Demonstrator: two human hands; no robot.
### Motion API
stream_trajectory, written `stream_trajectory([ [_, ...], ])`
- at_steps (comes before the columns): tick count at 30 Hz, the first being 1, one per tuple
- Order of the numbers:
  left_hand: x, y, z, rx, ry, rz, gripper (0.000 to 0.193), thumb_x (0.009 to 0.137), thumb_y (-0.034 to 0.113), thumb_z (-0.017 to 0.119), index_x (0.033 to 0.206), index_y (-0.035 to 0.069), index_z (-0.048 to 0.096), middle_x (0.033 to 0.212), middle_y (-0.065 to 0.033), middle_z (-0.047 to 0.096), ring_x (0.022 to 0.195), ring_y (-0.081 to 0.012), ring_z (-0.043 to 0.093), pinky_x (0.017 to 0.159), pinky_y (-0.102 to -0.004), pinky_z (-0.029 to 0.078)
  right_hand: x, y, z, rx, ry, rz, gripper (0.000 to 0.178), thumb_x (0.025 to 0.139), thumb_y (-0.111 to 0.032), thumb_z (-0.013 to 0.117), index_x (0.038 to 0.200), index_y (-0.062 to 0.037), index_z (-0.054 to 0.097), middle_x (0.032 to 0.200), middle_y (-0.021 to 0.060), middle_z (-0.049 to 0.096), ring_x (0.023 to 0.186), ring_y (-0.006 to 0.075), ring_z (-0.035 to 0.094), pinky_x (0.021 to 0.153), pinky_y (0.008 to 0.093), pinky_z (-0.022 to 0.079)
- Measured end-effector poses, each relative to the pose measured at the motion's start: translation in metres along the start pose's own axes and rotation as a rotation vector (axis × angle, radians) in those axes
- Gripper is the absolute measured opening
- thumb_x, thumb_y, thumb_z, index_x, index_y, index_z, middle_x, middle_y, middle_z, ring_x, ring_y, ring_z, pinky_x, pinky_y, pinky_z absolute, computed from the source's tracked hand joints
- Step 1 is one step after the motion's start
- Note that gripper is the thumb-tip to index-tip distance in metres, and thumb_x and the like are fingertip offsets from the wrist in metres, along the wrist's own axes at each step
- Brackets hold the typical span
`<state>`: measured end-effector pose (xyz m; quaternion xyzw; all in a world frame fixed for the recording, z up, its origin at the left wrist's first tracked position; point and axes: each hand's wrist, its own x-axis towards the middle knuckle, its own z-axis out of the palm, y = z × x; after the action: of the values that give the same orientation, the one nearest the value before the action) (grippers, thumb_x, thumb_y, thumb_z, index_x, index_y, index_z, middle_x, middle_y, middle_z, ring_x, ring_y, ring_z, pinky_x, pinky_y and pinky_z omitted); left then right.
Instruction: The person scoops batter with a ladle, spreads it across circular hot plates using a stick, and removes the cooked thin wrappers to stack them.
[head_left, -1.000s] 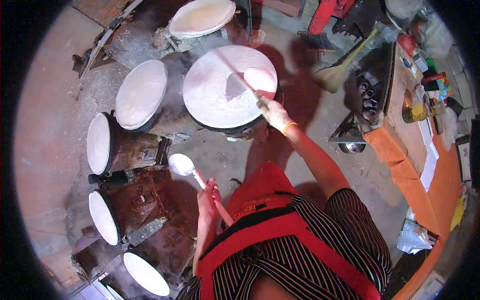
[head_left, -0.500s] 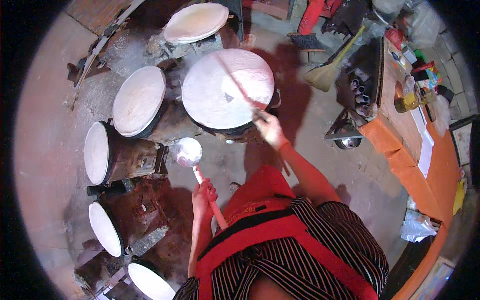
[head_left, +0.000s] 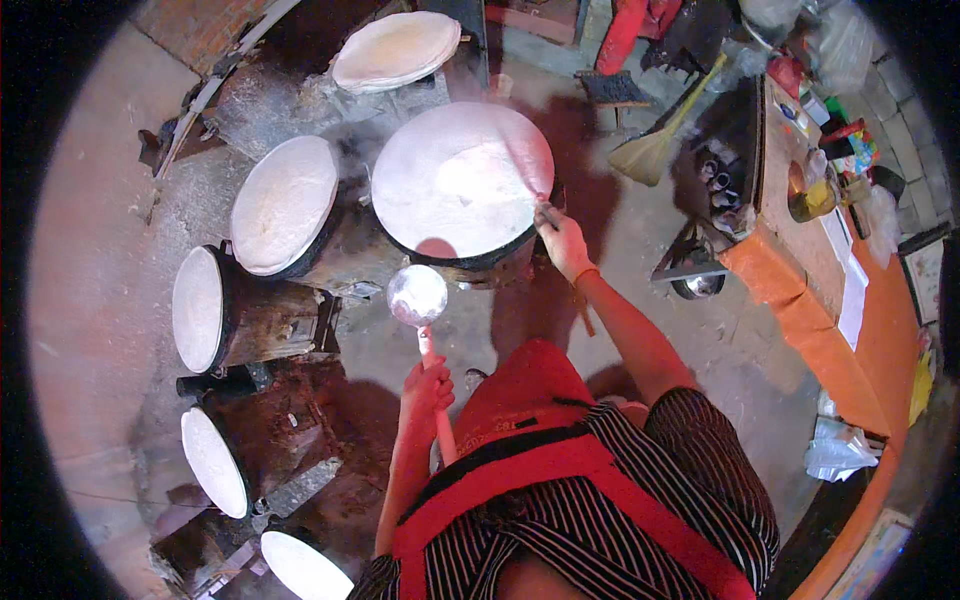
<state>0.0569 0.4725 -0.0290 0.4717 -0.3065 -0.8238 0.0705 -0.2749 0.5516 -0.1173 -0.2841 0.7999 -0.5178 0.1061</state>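
Observation:
My left hand [head_left: 428,386] grips the pale handle of a ladle [head_left: 417,295]. The ladle's round metal bowl sits just in front of the largest griddle's near rim. Across that round griddle [head_left: 517,255], a thin white layer of batter [head_left: 440,190] covers nearly the whole top. My right hand [head_left: 562,240] is at the griddle's right edge, fingers closed round a long thin stick-like spreader [head_left: 538,183]. Its front part lies over the batter, blurred by motion; its tail hangs below my wrist.
More round griddles with pale tops stand left, including a tilted-looking one [head_left: 285,205] and a smaller one [head_left: 198,310]. Behind, another stove bears a stack of flat rounds [head_left: 396,52]. A broom [head_left: 645,155] leans at back right, near a table with orange cloth [head_left: 775,275].
My right hand has swung right and slightly nearer with the spreader, which turned toward the griddle's right side. The darker patch in the batter is gone. The ladle moved right and a little up.

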Motion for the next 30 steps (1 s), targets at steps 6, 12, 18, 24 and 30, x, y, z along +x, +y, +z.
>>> stream_trajectory([
  [6, 0.041, 0.030, -0.001, 0.123, 0.019, 0.084, 0.014, 0.087, 0.012, 0.049, 0.098, 0.005, 0.047, 0.067, 0.0011, 0.042, 0.049, -0.0072, 0.038, 0.041, -0.0211, 0.031, -0.096, -0.004, -0.038, 0.019, -0.332, -0.032, 0.035, 0.083, -0.015, 0.053, 0.117, -0.0043, 0.056, 0.094, 0.0190, 0.065, 0.086, 0.0272, 0.064, 0.078, 0.0328, 0.046],
  [12, 0.135, 0.077, 0.026, 0.269, 0.016, 0.315, 0.004, 0.088, 0.008, 0.045, 0.084, 0.005, 0.045, 0.063, -0.0007, 0.041, 0.047, -0.0100, 0.041, 0.039, -0.0250, 0.036, -0.140, 0.034, -0.027, 0.080, -0.049, 0.158, 0.041, 0.079, -0.012, 0.051, 0.120, -0.0046, 0.055, 0.092, 0.0127, 0.066, 0.084, 0.0173, 0.060, 0.077, 0.0299, 0.045],
  [18, 0.158, 0.060, 0.078, 0.382, -0.063, 0.304, 0.012, 0.088, 0.013, 0.050, 0.094, 0.006, 0.041, 0.069, -0.0030, 0.045, 0.053, -0.0124, 0.047, 0.043, -0.0260, 0.040, -0.146, 0.009, 0.046, 0.568, -0.290, 0.417, 0.041, 0.082, -0.002, 0.044, 0.123, -0.0059, 0.053, 0.076, -0.0021, 0.055, 0.057, 0.0065, 0.049, 0.051, 0.0220, 0.039],
  [24, 0.076, 0.120, 0.048, -0.600, -0.531, -0.306, 0.016, 0.090, 0.005, 0.049, 0.102, -0.004, 0.045, 0.064, -0.0007, 0.038, 0.048, -0.0081, 0.036, 0.033, -0.0172, 0.028, -0.074, -0.017, -0.021, 0.440, -0.134, 0.205, 0.026, 0.085, -0.010, 0.049, 0.107, -0.0047, 0.060, 0.065, -0.0030, 0.051, 0.053, 0.0054, 0.045, 0.047, 0.0231, 0.036],
  [30, 0.031, 0.120, 0.021, -0.572, -0.301, -0.289, 0.019, 0.091, 0.007, 0.048, 0.105, -0.005, 0.043, 0.064, -0.0011, 0.037, 0.046, -0.0056, 0.033, 0.031, -0.0160, 0.025, -0.111, -0.002, -0.014, -0.239, -0.319, -0.028, 0.052, 0.075, -0.023, 0.061, 0.125, -0.0122, 0.051, 0.089, 0.0228, 0.063, 0.084, 0.0393, 0.060, 0.077, 0.0449, 0.048],
])
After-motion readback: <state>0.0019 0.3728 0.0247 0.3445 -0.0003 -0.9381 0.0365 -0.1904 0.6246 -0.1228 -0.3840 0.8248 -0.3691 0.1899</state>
